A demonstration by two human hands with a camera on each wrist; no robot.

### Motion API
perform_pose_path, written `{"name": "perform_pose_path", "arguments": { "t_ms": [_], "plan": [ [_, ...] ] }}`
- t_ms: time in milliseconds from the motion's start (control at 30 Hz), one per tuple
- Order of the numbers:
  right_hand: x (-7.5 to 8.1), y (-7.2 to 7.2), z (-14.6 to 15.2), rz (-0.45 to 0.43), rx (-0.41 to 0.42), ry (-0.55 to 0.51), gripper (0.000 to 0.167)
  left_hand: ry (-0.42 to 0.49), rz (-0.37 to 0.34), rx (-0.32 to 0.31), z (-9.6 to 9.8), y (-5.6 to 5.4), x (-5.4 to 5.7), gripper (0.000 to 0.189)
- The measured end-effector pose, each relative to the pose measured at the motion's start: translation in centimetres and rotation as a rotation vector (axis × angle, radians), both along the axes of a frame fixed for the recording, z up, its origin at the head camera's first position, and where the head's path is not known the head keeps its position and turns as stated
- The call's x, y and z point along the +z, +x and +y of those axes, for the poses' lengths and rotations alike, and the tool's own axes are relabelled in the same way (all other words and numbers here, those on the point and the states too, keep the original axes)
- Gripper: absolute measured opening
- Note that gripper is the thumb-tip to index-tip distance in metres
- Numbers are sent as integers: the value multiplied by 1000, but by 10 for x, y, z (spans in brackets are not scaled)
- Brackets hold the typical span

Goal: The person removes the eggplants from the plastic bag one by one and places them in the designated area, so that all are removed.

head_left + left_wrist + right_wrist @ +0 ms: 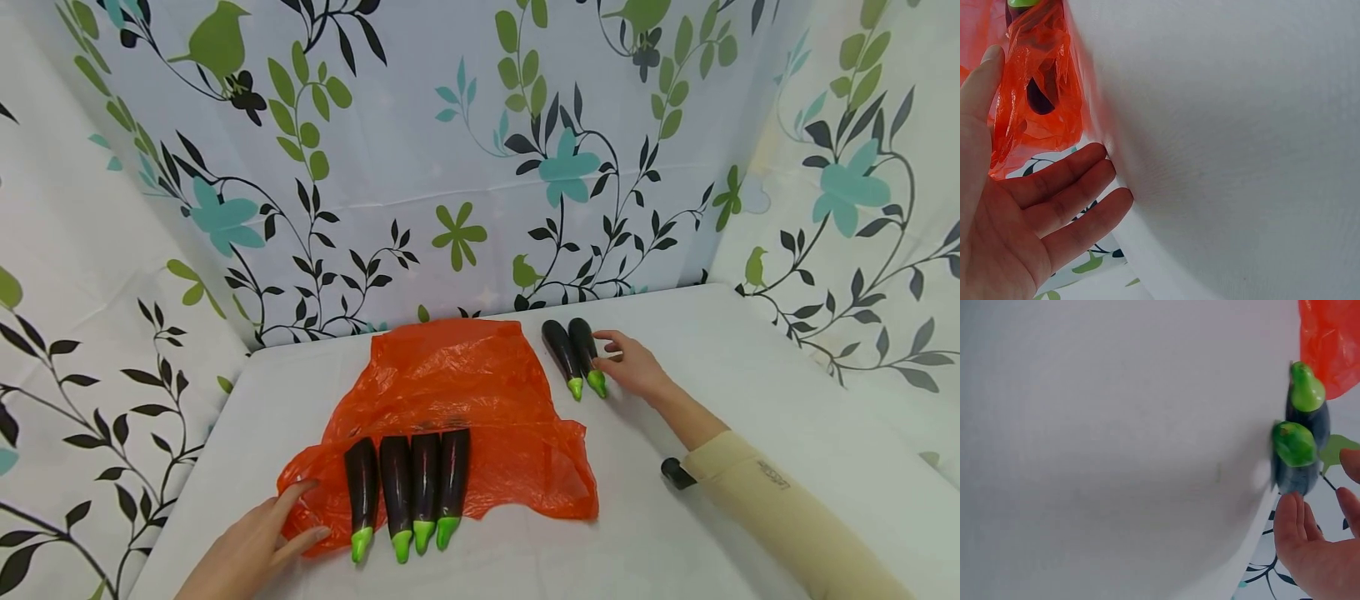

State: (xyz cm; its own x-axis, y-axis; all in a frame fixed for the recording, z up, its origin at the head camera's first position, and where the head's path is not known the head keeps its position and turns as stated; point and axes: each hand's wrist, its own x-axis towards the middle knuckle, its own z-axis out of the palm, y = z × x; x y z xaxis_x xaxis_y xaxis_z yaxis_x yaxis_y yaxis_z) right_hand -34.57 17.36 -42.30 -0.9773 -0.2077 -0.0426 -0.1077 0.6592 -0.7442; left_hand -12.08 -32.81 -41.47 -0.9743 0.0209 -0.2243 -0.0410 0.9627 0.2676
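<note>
An orange-red plastic bag (465, 375) lies spread on the white table, with a row of several dark eggplants with green stems (425, 483) on its near left part. My left hand (251, 537) is at the bag's left edge, thumb and forefinger apart; in the left wrist view, fingers (1079, 225) of that hand are extended beside the crumpled bag (1041, 119). Right of the bag lie two more eggplants (562, 350) side by side. My right hand (633, 367) is beside the right-hand one (1297, 450), its fingertips at that eggplant and its thumb spread.
A small black object (678, 473) shows beside the right sleeve (780, 500). Patterned curtains (465, 167) with leaves and birds hang behind and at both sides of the white table (660, 550).
</note>
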Motion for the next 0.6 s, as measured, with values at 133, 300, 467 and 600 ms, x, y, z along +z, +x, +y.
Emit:
{"name": "perform_pose_path", "arguments": {
  "t_ms": [133, 300, 467, 600],
  "plan": [
    [14, 11, -1, 9, -43, -54, 55, -1, -1, 2, 0, 0, 0, 81],
    [30, 27, -3, 13, -60, -100, 59, 6, -13, 6, 0, -1, -1, 82],
    [44, 48, -10, 24, -23, -130, 63, 6, -23, 8, 0, -1, 0, 82],
    [57, 67, -17, 37, 21, -167, 66, 2, -18, 7, 0, 0, 0, 82]
  ]
}}
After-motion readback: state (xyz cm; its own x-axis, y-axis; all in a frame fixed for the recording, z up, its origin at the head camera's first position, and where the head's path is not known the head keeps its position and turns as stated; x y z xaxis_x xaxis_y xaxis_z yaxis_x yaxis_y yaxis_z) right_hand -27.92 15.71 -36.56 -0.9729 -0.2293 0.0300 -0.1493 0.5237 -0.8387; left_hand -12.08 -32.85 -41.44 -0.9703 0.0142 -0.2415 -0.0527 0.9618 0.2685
